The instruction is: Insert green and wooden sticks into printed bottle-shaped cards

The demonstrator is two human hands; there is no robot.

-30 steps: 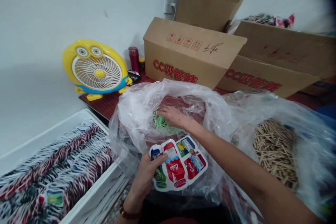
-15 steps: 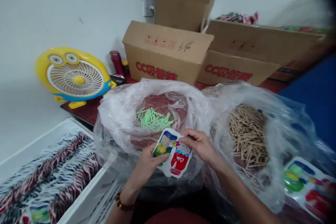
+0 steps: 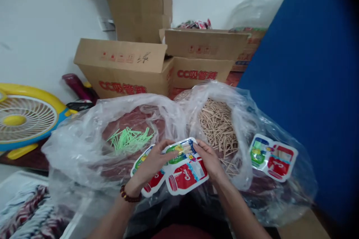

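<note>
My left hand (image 3: 153, 161), a beaded bracelet at its wrist, grips a shiny two-jar-shaped candy packet (image 3: 185, 179) with a red cola side and a green side. Pale sticks show through its clear window. A second similar packet (image 3: 153, 187) sits behind and left of it, partly covered by the left hand. At the front packet's upper right edge, my right hand (image 3: 208, 160) is closed, thumb and fingers pinching it. Light green sticks (image 3: 130, 139) lie in an open plastic bag beyond the left hand. Brown sticks (image 3: 217, 125) fill another bag beyond the right hand.
Another packet (image 3: 273, 157) lies on plastic at the right. Cardboard boxes (image 3: 123, 65) stand behind the bags, with a blue panel (image 3: 294, 93) to the right. A yellow fan (image 3: 28, 119) is at left, above a white bin (image 3: 19, 179) of stacked packets.
The view has swung right, shifting everything leftward. The packet in my hands has tilted, and a second one now shows beside it under the left hand.
</note>
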